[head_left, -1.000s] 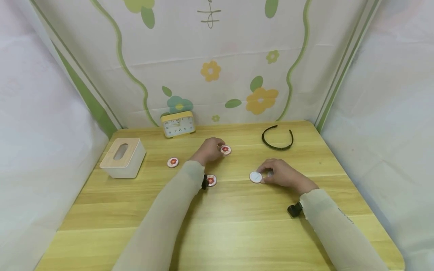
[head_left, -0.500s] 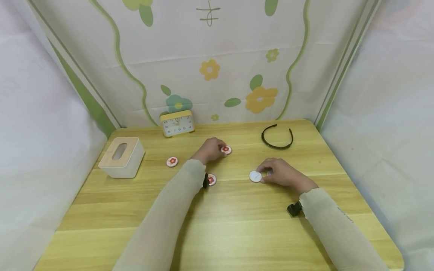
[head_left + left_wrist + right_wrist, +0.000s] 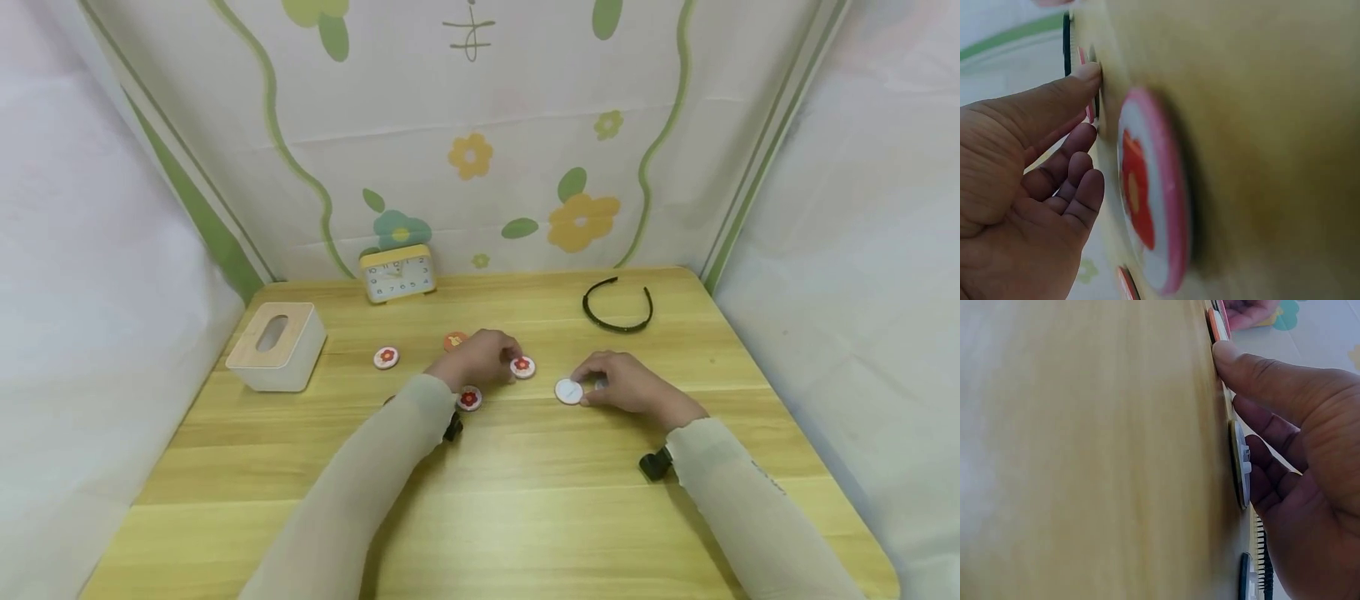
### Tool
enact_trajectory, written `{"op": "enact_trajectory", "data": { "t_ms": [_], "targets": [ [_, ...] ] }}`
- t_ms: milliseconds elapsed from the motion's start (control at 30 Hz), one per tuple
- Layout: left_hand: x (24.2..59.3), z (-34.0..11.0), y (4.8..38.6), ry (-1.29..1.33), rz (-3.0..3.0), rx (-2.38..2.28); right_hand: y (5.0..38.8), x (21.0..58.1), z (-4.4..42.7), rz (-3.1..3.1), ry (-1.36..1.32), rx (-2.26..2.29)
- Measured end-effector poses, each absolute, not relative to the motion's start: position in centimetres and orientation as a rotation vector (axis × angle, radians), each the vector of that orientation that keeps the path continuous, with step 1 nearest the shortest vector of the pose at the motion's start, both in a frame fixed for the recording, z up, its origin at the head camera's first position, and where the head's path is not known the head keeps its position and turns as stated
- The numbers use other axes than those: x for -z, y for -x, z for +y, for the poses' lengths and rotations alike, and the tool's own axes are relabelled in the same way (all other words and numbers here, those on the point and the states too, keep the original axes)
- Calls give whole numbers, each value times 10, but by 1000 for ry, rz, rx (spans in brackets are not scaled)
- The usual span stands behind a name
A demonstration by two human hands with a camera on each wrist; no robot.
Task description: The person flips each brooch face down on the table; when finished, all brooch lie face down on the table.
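My left hand (image 3: 480, 358) pinches a round button badge (image 3: 522, 367) with a red flower, low over the table. In the left wrist view, that hand's thumb and fingertips hold its edge. My right hand (image 3: 626, 382) grips a second badge (image 3: 569, 391), white back up, between thumb and fingers. Beneath that hand lies a badge (image 3: 1242, 465) with pin hardware showing on its back. Another flower badge (image 3: 469, 398) rests beside my left wrist, large in the left wrist view. An orange badge (image 3: 454, 340) sits just behind the left hand; one more flower badge (image 3: 386, 357) lies farther left.
At the left stands a white tissue box (image 3: 276, 346) with a wooden lid. A yellow alarm clock (image 3: 398, 273) is by the back curtain (image 3: 510, 150). A black headband (image 3: 618, 312) lies at the back right of the wooden table (image 3: 525, 517).
My left hand has come nearer and to the right, carrying its flower badge toward the white-backed one. The orange badge behind it now shows. The right hand keeps its place and grip.
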State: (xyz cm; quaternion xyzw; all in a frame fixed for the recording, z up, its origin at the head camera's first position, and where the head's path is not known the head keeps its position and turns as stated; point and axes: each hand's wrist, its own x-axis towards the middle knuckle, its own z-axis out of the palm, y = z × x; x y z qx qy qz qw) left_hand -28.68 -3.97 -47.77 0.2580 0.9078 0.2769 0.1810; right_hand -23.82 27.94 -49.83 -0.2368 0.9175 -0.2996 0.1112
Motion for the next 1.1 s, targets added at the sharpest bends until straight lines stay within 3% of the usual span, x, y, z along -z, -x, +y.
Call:
{"op": "enact_trajectory", "data": {
  "t_ms": [433,833,1100],
  "targets": [
    [487,-26,256,-859,2560,-749,237,500,281,2705,656,878],
    [484,-23,250,-941,2587,-667,236,496,279,2732,673,858],
    [487,-28,250,-911,2575,-721,231,490,252,2723,687,946]
  ]
}}
